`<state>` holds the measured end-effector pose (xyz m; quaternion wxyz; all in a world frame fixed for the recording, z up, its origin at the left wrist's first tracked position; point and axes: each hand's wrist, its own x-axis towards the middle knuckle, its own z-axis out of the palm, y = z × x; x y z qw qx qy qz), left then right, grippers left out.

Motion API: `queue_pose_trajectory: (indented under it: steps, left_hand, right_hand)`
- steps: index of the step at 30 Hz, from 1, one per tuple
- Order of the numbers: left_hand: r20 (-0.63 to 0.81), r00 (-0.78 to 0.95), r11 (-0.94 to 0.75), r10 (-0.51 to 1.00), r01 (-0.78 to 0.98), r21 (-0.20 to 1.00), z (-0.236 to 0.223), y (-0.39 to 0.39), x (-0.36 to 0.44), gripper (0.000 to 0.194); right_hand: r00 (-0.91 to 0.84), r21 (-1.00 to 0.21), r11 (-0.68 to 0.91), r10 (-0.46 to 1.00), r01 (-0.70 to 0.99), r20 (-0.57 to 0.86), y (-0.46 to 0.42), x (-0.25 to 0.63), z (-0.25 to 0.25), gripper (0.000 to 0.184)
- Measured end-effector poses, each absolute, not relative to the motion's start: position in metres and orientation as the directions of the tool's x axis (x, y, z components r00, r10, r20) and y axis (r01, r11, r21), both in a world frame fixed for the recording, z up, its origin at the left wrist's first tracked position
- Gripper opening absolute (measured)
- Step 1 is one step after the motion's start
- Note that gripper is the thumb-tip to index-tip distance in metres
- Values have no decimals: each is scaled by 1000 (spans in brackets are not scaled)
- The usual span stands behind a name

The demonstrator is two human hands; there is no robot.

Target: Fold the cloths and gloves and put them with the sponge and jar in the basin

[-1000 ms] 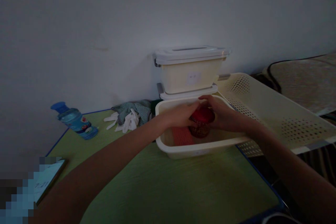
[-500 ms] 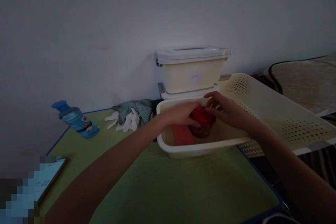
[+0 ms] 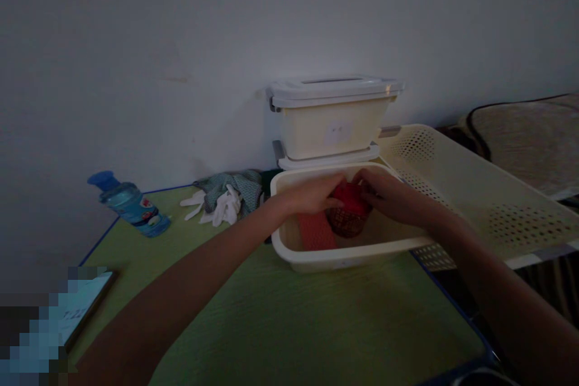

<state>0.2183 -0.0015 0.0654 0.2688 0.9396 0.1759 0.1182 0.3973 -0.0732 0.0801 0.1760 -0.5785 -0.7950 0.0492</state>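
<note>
Red and round, a jar (image 3: pixel 350 220) sits in the cream tub (image 3: pixel 344 258) beside a pink cloth (image 3: pixel 317 232), the left hand (image 3: pixel 316 194) and right hand (image 3: pixel 389 194) curled around its lid from both sides.

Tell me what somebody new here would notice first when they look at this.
Probably the red-topped jar with a patterned body, with the left hand and right hand at its top, inside an open cream plastic tub. Next might be the clear blue plastic bottle at the far left of the green table, then the big cream perforated basket right of the tub.
</note>
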Motion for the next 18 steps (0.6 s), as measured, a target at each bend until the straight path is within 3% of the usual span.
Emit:
queue_pose_trajectory:
  steps: [12,18]
  left_hand:
    - [135,923,-790,362,227,569,63,3,220,18]
    - [154,933,-796,326,183,577,69,1,220,20]
  right_hand:
    - [-287,-212,336,929,918,233,-68,398,79,13]
    - [-239,-269,316,929,910,284,-69,394,83,13]
